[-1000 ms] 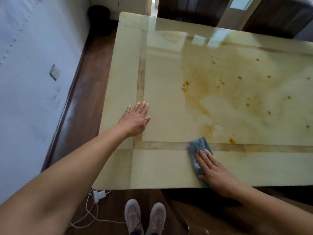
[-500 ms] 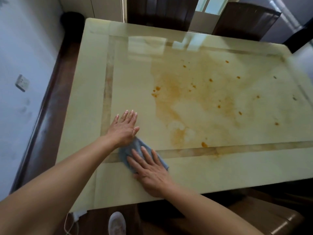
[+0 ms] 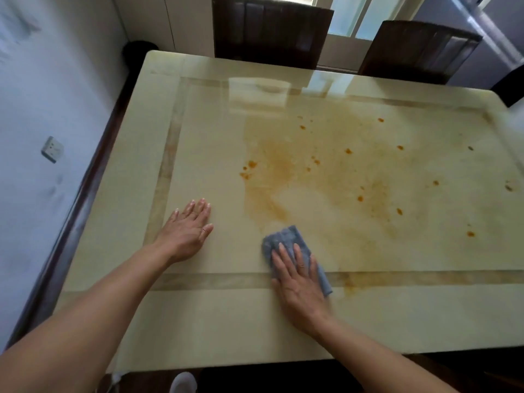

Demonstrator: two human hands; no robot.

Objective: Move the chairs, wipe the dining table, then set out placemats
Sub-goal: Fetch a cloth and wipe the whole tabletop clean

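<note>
Pressing cloth [image 3: 283, 238] onto table [image 3: 226, 321] with flat, straight-fingered right hand [image 3: 300, 287], at 7 o'clock of stain [image 3: 326, 177]; resting left hand [image 3: 188, 231] flat, holding nothing, at 9 o'clock of cloth

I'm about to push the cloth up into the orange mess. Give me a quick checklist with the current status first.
1. Cloth pinned under the right hand, fingers flat on it: ok.
2. Left hand flat on the table, apart from the cloth and to its left, out of the forward path: ok.
3. Cloth's front edge sits at the near edge of the orange stain: ok.
4. Table surface clean: not ok; the stain spreads over the middle, and orange spots reach far right.
5. Two dark chairs moved away: not ok; they stand at the far edge.
6. Cloth damp enough: cannot tell.
</note>
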